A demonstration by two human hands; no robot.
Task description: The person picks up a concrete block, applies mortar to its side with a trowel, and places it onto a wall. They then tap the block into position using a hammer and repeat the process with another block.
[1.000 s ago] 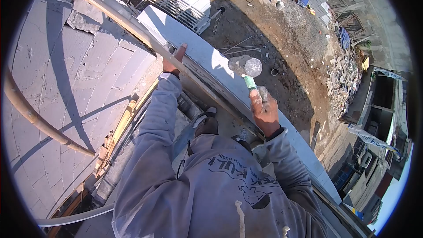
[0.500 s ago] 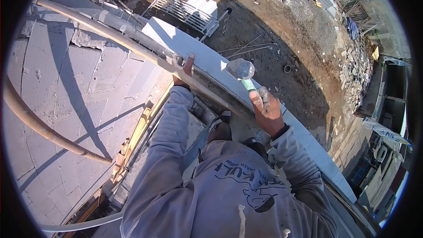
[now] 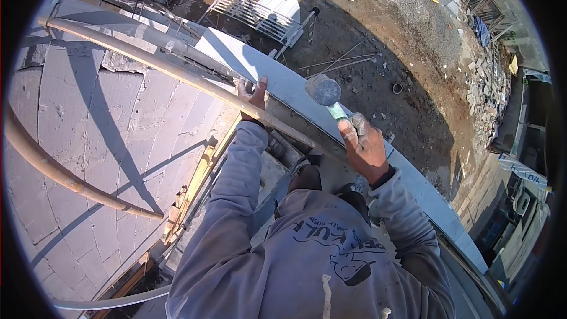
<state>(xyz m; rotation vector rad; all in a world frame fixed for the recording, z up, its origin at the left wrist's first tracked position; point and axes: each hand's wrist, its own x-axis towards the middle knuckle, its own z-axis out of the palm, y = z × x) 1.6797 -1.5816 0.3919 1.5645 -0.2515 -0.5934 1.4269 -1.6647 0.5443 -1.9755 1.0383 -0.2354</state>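
Note:
My right hand (image 3: 365, 149) is wrapped round the green handle of a mallet (image 3: 323, 90) with a rounded grey head. The mallet head is over the outer side of a long pale ledge (image 3: 283, 82); whether it touches the ledge I cannot tell. At the ledge's inner edge rests my left hand (image 3: 254, 97), thumb raised apart from the fingers, beside a long bamboo pole (image 3: 177, 70) that crosses near the wrist. No object shows in its grasp.
A grey block wall (image 3: 88, 142) fills the left side, with a curved pole (image 3: 65, 180) and wooden strips (image 3: 192, 192) before it. Far below lie a white metal frame (image 3: 251, 15), rubble (image 3: 481, 103) and dirt ground. My feet stand on a narrow walkway between wall and ledge.
The view has shifted slightly, so the scene sits a little further right. The mallet head has tilted a bit, its round face showing more. Both hands keep their places.

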